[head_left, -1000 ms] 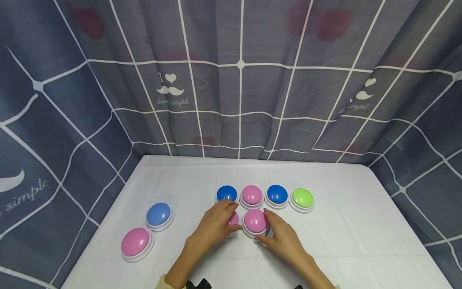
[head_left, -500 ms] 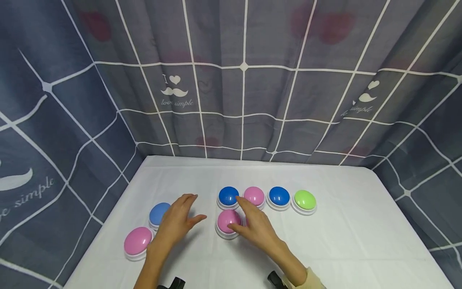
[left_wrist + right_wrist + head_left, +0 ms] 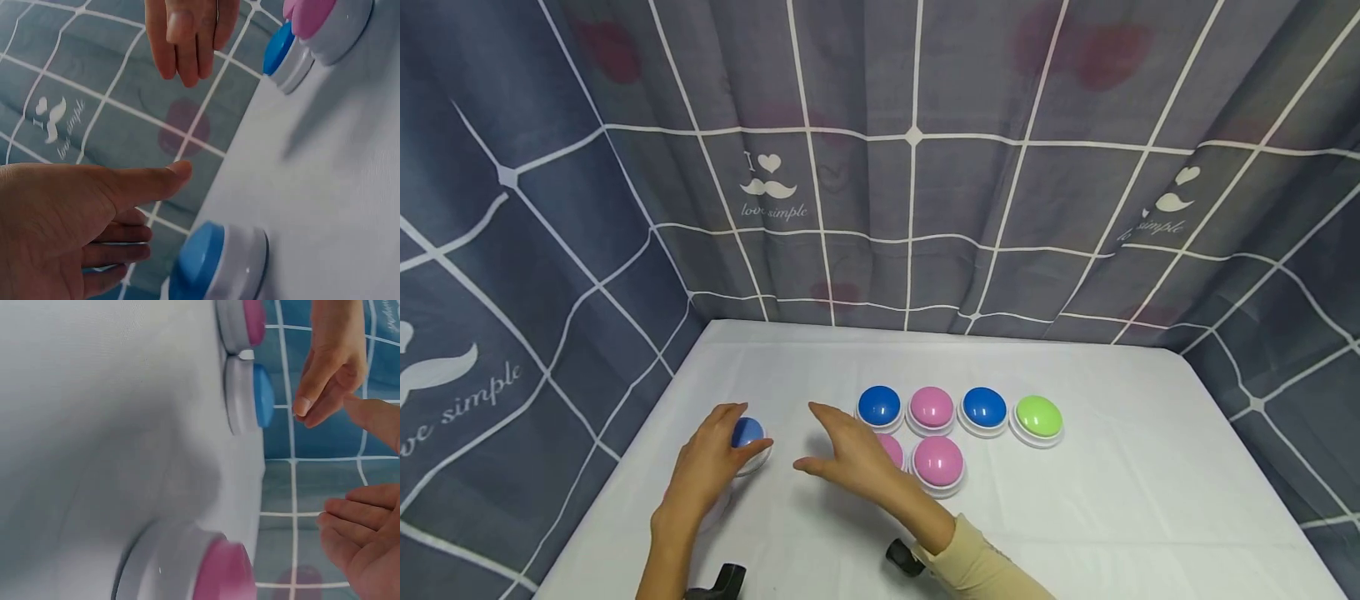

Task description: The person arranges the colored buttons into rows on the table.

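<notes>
A light-blue domed push button (image 3: 747, 432) on a white base sits at the left of the table. My left hand (image 3: 703, 462) hovers over it, fingers extended and thumb out; in the left wrist view this button (image 3: 200, 262) lies below the thumb, ungripped. Behind the left wrist, another button's white base (image 3: 718, 510) barely shows. My right hand (image 3: 853, 457) is held in the air with thumb and fingers spread, nothing between them. It partly covers a pink button (image 3: 892, 448); a second pink button (image 3: 938, 461) stands just to the right.
Behind these, a row holds a dark-blue button (image 3: 879, 405), a pink one (image 3: 931, 407), another dark-blue one (image 3: 984, 407) and a green one (image 3: 1039, 415). The white-covered table (image 3: 1097, 492) is enclosed by a grey checked curtain (image 3: 955, 192).
My left hand has left the front pink buttons and moved left to the light-blue button. My right hand has shifted left off the pink buttons. The buttons stay in the same arrangement.
</notes>
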Tool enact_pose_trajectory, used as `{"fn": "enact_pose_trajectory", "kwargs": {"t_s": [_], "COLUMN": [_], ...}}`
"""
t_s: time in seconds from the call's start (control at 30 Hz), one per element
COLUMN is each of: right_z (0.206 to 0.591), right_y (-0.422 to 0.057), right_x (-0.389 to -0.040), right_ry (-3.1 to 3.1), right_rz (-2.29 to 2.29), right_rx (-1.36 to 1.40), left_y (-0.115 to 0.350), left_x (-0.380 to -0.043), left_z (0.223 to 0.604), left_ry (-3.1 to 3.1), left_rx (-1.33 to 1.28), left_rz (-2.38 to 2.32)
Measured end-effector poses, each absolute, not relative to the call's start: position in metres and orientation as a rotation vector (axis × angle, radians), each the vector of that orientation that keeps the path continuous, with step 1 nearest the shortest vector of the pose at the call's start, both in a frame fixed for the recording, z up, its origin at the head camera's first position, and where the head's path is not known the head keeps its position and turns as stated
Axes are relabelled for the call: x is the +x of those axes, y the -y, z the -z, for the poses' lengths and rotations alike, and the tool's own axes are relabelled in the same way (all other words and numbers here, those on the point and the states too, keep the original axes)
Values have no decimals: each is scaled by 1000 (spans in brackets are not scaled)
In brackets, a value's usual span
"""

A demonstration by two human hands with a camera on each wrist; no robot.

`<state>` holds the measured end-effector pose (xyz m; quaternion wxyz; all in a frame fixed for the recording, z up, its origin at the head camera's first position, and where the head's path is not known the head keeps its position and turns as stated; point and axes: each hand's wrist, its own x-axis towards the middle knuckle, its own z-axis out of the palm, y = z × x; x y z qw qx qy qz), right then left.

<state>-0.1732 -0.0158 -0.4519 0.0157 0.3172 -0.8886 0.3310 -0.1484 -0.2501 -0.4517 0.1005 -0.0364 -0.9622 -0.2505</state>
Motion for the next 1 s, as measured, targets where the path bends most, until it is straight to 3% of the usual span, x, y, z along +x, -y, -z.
{"fn": "enact_pose_trajectory", "kwargs": {"t_s": [0.5,1.0], "right_z": [470,496], "right_y": [80,111], "right_x": [-199,-197], "right_ry": [2981,2987], "right_rz": [-948,-948], "right_rx": [986,1018], "left_y": [278,294], "left_x": [-155,-149], "left_z": [462,470], "left_ry": [3055,3087], "left_rx": [-15,-28], "left_rz": [726,835]}}
